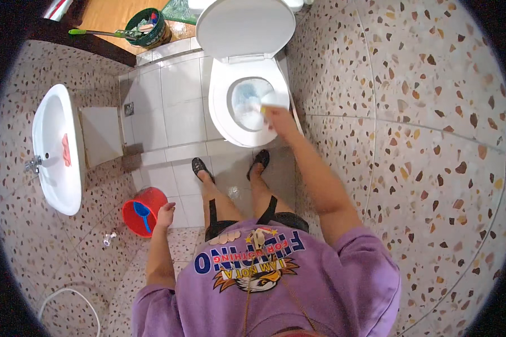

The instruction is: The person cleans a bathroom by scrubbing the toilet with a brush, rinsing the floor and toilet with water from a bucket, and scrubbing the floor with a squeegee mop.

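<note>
My right hand is closed over the front right of the toilet bowl. A small thing with a yellow part shows at its fingers, too blurred to name. Bluish water and white foam or blur fill the inside of the bowl. The toilet seat is down and the lid stands raised behind it. My left hand hangs at the right side of a red bucket, overlapping its rim in the picture. I cannot tell whether it touches the bucket. A blue dipper rests inside the bucket.
A white washbasin with a metal faucet and a pink cloth is on the left wall. Beyond a raised tiled ledge stands a green bin with a green-handled tool across it. A wall tap and a white hose are lower left.
</note>
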### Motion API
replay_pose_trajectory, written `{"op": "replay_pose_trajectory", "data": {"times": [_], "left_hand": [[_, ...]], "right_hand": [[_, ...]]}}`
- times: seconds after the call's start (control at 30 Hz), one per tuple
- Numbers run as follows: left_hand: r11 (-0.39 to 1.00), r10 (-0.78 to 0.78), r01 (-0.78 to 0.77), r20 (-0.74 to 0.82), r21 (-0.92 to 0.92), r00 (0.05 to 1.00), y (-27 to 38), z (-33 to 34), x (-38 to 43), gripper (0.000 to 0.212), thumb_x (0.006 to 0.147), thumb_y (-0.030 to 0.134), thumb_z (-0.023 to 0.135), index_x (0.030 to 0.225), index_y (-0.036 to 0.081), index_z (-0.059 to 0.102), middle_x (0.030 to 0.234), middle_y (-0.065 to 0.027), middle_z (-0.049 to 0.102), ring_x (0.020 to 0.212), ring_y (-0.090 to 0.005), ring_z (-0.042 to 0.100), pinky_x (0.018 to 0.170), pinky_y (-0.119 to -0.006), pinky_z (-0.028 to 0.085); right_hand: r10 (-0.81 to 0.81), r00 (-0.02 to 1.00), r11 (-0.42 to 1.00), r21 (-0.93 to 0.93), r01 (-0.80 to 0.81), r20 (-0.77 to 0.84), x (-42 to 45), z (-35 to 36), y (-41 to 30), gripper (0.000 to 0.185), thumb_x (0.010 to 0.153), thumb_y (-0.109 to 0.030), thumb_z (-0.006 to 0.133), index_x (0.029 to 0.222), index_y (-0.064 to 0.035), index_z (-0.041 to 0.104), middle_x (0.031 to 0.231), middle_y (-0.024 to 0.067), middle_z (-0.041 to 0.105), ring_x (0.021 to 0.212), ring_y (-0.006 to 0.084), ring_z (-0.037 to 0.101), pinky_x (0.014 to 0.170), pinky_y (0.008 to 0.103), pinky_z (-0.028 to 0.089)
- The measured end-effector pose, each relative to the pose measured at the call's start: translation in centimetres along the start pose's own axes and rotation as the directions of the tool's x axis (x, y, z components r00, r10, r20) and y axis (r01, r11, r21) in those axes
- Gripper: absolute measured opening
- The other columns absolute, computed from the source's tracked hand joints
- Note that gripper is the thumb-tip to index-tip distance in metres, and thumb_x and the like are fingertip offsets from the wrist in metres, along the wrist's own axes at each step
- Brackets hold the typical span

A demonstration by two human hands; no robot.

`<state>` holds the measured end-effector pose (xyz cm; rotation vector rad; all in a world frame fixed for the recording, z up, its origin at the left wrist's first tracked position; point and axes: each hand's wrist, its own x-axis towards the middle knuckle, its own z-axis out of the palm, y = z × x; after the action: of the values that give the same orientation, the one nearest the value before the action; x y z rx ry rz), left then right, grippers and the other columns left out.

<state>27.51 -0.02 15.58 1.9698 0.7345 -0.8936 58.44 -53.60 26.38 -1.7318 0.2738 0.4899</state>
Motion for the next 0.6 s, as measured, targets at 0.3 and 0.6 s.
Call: {"op": "replay_pose_trajectory", "data": {"times": [0.3,0.6], "left_hand": [[0.894,0.143,-0.137,0.019,0.426,0.990,14.7,7.2,0.8,0.026,0.079,0.020,0.054,0.092,0.000,0.064,0.085,-0.0205,0.063,0.083,-0.0308,0.062,0.075,-0.036,0.048],[0.727,0.619,-0.541,-0.063,0.424,0.783,35.2,20.6,15.6,0.048,0.080,0.017,0.055,0.123,0.000,0.042,0.119,-0.0255,0.046,0.111,-0.0377,0.045,0.092,-0.041,0.038]], "right_hand": [[-0.276,0.951,0.839,-0.446,0.310,0.141,1.3,-2.4,0.6,0.033,0.088,-0.031,0.036,0.090,-0.0048,0.057,0.083,0.0184,0.061,0.076,0.0329,0.059,0.069,0.0416,0.047],[0.147,0.894,0.831,-0.438,-0.344,-0.423,-8.5,-7.1,10.6,0.036,0.088,-0.033,0.048,0.115,-0.0127,0.058,0.088,0.0090,0.064,0.078,0.0207,0.061,0.069,0.0317,0.048]]}}
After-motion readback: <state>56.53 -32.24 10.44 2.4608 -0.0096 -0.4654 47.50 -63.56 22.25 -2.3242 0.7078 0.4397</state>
